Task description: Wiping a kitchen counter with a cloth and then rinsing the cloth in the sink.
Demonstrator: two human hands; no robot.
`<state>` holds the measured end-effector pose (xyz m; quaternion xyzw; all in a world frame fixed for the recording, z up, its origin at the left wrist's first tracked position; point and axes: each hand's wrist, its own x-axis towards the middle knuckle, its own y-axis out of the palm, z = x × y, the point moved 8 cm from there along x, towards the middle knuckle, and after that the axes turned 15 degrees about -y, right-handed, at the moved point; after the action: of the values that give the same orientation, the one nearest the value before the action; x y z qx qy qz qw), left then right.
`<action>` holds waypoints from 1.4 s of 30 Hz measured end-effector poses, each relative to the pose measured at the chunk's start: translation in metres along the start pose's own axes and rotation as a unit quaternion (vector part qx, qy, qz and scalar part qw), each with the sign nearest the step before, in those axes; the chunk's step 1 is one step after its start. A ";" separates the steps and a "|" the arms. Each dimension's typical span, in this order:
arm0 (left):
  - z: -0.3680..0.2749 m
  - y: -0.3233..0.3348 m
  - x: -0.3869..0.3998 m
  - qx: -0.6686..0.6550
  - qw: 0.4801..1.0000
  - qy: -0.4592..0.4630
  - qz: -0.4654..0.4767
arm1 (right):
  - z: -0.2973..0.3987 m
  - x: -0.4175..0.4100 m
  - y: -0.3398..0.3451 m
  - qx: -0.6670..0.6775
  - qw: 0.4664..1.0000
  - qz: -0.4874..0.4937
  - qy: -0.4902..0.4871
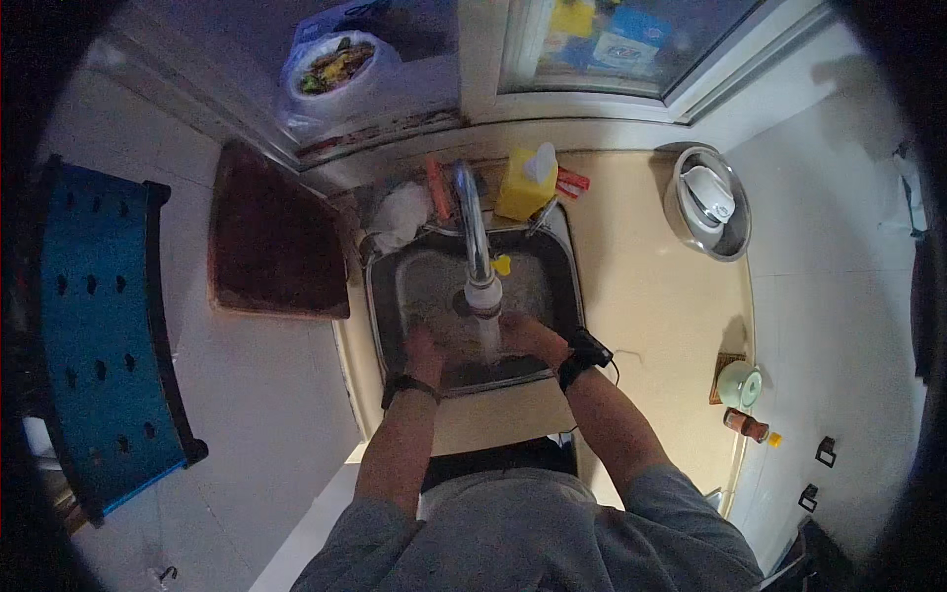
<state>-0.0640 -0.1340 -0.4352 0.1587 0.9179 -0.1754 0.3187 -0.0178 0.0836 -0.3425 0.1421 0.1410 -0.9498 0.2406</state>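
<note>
My left hand reaches down inside the left part of a metal sink, its fingers dim and blurred. On the other side of the water stream, my right hand is low in the basin, its fingertips near the stream. No object shows clearly in either hand, and their finger positions are hard to make out. A chrome faucet with a white nozzle pours water between the hands. A small yellow item sits beside the faucet's spout. Dark bands circle both wrists.
Behind the sink are a white cloth, a yellow box-shaped item and red-handled items. A metal bowl holding white dishes stands on the counter at right. Further forward are a pale green lidded container and a bottle.
</note>
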 end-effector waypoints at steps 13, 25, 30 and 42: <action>-0.135 0.054 -0.112 -0.383 0.901 -0.078 0.187 | 0.138 -0.033 0.014 -0.061 0.948 -0.297 0.096; -0.134 0.072 -0.122 -0.076 0.976 -0.082 0.185 | 0.132 -0.019 -0.033 -0.151 0.964 -0.208 -0.073; -0.106 0.042 -0.122 -0.475 0.788 -0.343 0.192 | 0.109 -0.003 -0.048 -0.197 0.953 -0.135 0.186; -0.122 0.054 -0.112 -0.563 0.776 -0.209 0.191 | 0.118 -0.038 0.004 -0.087 0.946 -0.311 0.035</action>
<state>-0.0237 -0.0542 -0.2856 0.0822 0.7140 0.4088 0.5625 -0.0073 0.0561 -0.2222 0.1024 0.2687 -0.9559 -0.0603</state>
